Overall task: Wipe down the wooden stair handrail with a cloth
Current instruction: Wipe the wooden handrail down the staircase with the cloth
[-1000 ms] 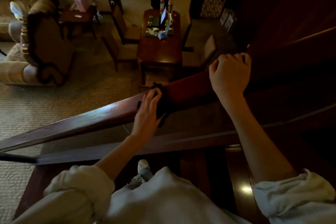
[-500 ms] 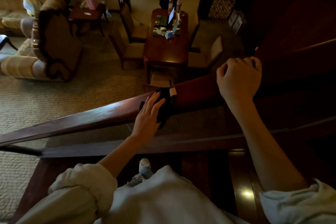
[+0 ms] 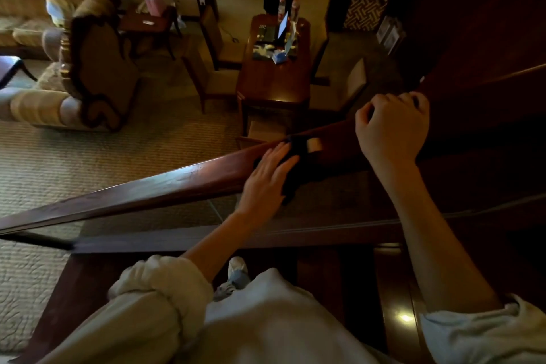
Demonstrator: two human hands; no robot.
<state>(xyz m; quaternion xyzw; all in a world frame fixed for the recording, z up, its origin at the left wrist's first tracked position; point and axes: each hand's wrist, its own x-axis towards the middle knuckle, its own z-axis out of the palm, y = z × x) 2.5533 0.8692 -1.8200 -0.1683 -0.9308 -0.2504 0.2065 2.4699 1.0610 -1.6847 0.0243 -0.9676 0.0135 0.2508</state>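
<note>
Your handrail (image 3: 177, 183) crosses the frame from lower left up toward the right. At centre the cloth (image 3: 300, 168) lies over the rail, with your left hand (image 3: 266, 180) flat on it. Your right hand (image 3: 390, 127) grips the rail just to the upper right (the cloth sits between your hands). Beyond the rail, a table (image 3: 274, 91) stands at upper centre and an armchair (image 3: 97, 68) at upper left.

A woven beige carpet (image 3: 88, 162) is overlooked, where a dark wooden table (image 3: 273, 83), upholstered chairs (image 3: 215, 77) and a carved striped armchair (image 3: 88, 77) are set.
</note>
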